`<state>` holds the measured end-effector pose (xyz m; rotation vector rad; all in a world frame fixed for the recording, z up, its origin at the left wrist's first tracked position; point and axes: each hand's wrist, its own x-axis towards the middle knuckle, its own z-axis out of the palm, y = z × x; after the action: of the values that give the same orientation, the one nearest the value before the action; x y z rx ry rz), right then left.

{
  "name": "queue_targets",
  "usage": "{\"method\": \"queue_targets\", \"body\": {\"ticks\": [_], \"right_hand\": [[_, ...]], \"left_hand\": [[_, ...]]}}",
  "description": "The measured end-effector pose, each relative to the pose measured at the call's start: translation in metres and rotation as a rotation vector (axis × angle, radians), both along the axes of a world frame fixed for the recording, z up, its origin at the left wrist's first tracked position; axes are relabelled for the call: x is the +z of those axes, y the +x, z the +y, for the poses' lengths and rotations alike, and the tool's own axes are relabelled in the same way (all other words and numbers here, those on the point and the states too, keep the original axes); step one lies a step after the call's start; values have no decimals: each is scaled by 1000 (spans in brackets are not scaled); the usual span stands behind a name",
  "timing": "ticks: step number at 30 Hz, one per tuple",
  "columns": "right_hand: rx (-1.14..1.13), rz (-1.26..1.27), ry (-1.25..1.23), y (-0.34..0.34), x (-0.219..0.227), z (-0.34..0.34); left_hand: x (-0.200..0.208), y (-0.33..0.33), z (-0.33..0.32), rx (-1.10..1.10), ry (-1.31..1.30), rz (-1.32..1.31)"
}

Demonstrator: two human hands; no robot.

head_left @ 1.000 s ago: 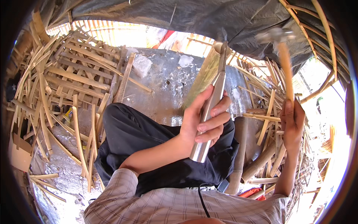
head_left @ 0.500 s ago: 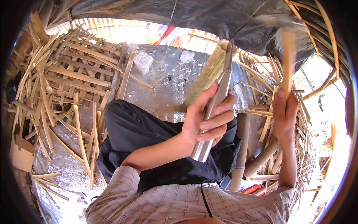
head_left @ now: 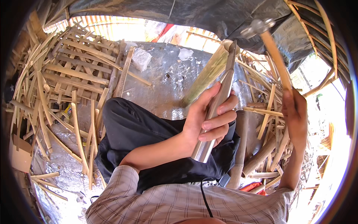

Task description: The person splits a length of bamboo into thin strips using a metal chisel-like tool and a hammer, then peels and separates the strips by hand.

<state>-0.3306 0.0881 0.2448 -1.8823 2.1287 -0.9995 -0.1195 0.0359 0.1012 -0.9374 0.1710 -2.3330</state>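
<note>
My left hand (head_left: 213, 115) is wrapped round the silver metal handle of a long knife (head_left: 201, 151). Its dark narrow blade reaches away from me and lies across the upper end of a pale green bamboo section (head_left: 207, 71). The bamboo leans upright beyond my knees, its lower end on the ground. Over on the right, my right hand (head_left: 295, 112) grips the wooden handle of a hammer (head_left: 276, 56). The metal hammer head is raised up and to the right of the knife's tip, apart from it.
Split bamboo strips and a slatted bamboo lattice (head_left: 76, 72) pile up on the left. More strips (head_left: 266, 112) and thick bamboo poles (head_left: 263, 156) lie on the right. A whitish block (head_left: 141, 59) sits on the grey ground sheet (head_left: 164, 71). Dark sheeting (head_left: 209, 15) hangs at the back.
The hammer head has swung left and slightly down toward the knife's tip, while my right hand shifted a little right. My left hand, knife and bamboo are nearly unmoved.
</note>
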Motion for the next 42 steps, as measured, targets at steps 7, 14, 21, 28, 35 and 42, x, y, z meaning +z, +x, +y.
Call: {"method": "queue_targets", "body": {"ticks": [7, 14, 21, 28, 35, 42], "right_hand": [[91, 191, -102, 0, -35, 2], [55, -173, -227, -8, -40, 4], [69, 47, -130, -13, -40, 4], [107, 165, -44, -15, -53, -4], [-138, 177, 24, 14, -27, 8], [56, 228, -19, 10, -83, -7]], "left_hand": [[-2, -1, 1, -25, 11, -6], [-1, -4, -1, -11, 30, -1], [-2, 7, -9, 88, 12, 22], [-2, -3, -4, -24, 40, -21], [-9, -8, -4, -32, 9, -1], [-5, 14, -21, 105, 44, -120]]}}
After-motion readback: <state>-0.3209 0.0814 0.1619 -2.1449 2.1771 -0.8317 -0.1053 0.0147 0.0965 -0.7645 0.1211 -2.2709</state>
